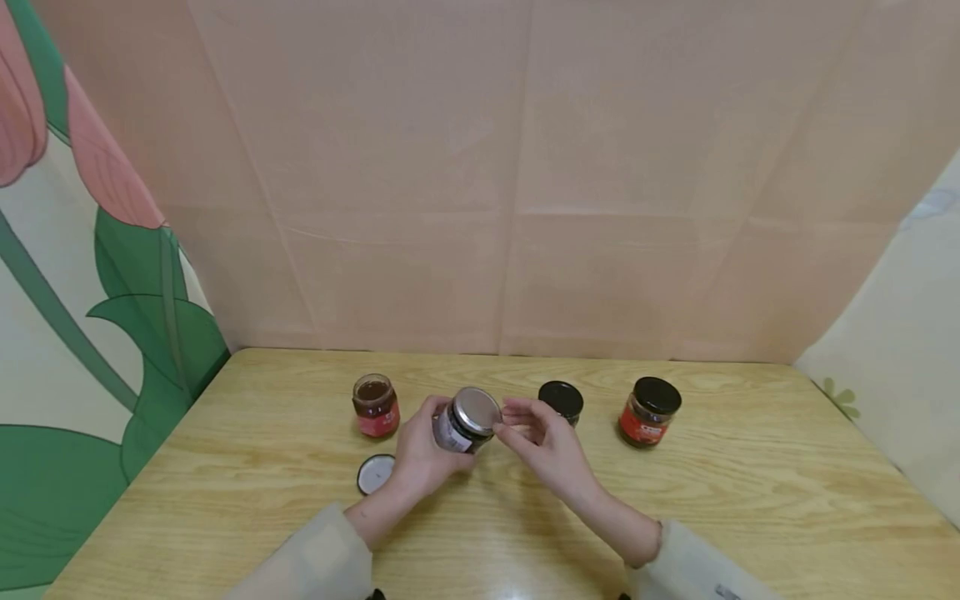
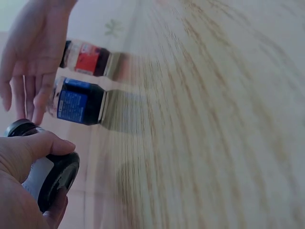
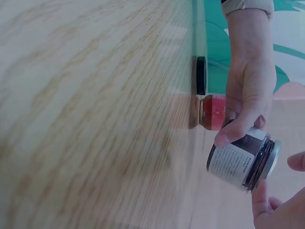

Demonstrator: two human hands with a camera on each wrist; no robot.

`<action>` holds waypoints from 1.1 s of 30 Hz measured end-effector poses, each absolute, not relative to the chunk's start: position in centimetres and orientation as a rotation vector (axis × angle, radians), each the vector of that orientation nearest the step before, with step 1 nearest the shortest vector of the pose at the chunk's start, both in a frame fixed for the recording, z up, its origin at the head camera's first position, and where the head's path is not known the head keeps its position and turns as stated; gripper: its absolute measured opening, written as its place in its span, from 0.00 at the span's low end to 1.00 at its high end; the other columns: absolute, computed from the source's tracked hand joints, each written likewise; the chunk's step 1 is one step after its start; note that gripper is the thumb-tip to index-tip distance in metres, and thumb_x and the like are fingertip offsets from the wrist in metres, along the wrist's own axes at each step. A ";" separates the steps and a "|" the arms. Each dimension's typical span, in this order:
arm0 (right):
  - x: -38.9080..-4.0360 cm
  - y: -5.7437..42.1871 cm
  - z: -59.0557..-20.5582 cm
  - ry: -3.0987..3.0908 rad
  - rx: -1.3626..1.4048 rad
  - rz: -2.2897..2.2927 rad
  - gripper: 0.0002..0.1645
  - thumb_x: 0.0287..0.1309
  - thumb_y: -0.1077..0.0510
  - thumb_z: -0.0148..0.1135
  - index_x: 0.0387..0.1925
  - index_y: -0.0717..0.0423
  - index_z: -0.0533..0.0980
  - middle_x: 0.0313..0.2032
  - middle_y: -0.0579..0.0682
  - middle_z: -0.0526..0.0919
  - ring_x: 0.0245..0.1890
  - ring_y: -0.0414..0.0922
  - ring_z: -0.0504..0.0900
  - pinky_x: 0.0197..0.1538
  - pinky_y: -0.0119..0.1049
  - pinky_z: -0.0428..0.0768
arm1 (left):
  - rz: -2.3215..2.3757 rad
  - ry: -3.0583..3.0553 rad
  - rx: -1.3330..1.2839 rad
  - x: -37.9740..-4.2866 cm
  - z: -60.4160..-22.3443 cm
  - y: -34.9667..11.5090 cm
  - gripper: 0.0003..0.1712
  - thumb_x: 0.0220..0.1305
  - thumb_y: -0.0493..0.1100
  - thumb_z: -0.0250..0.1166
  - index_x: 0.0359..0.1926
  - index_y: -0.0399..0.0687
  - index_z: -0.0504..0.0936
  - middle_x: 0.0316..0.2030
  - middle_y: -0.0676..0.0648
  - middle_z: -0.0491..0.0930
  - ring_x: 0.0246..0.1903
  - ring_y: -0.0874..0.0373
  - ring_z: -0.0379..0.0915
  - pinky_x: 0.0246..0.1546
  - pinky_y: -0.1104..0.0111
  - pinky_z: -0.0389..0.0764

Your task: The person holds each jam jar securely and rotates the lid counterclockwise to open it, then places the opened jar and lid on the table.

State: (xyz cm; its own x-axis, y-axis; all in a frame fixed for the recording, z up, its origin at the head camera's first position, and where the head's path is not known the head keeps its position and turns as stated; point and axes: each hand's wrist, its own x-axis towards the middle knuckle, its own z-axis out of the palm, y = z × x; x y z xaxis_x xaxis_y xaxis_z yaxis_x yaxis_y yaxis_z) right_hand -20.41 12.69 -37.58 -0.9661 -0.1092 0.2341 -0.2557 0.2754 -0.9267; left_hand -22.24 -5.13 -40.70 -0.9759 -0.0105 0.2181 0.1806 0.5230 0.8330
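Centre frame, left hand [image 1: 426, 456] grips the silver-lidded jar [image 1: 453, 435], axis tilted up-right; right hand [image 1: 552, 454], thumb and fingers apart, hovers at its lid's right edge.

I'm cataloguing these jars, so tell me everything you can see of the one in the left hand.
It's a short, round jar, apparently glass and dark inside, with a silver, metallic-looking lid on top; how tight is unclear. A pale label with small print and a dark section wraps its side. The left hand grips its body, holding it tilted above the wooden table. The right hand's fingertips are at the lid's edge.
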 end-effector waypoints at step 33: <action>-20.2 12.2 -37.7 -2.399 0.218 1.891 0.27 0.48 0.56 0.73 0.52 0.56 0.78 0.47 0.53 0.82 0.42 0.42 0.78 0.44 0.31 0.76 | -1.249 -2.593 -0.397 -19.7 -39.4 -4.6 0.38 0.32 0.49 0.80 0.49 0.42 0.80 0.39 0.50 0.79 0.39 0.58 0.74 0.40 0.67 0.76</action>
